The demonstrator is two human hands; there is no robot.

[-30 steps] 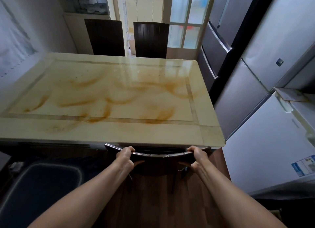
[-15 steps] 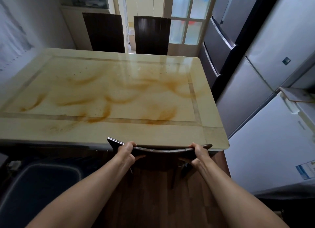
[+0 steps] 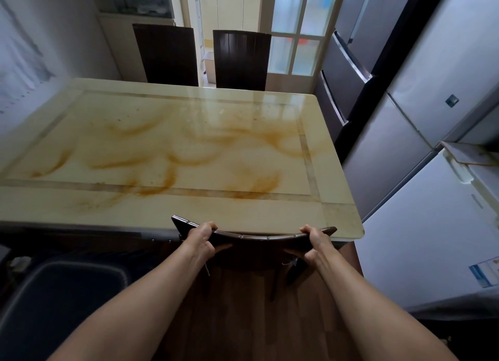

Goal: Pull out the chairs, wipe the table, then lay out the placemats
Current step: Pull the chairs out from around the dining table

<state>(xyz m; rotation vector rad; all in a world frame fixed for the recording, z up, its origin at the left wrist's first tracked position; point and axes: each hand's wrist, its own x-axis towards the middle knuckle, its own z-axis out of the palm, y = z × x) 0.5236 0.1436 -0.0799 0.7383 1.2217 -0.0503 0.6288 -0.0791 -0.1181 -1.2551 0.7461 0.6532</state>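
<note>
A glossy cream table point(image 3: 172, 155) with orange-brown swirls fills the middle of the view. At its near edge stands a dark wooden chair point(image 3: 256, 239), its curved top rail overlapping the table's rim. My left hand point(image 3: 201, 240) grips the rail's left part. My right hand point(image 3: 316, 243) grips its right end. Two more dark chairs stand at the far side, one on the left point(image 3: 166, 54) and one on the right point(image 3: 240, 58). No placemats or cloth are in view.
Tall grey fridges point(image 3: 421, 95) line the right side close to the table's end. A white appliance point(image 3: 421, 241) stands at the near right. A dark bin point(image 3: 62, 304) sits on the floor at the left. A wall borders the table's left side.
The chair's top rail has come up and toward me, showing more above the table's near edge. Both hands have kept their grip on it.
</note>
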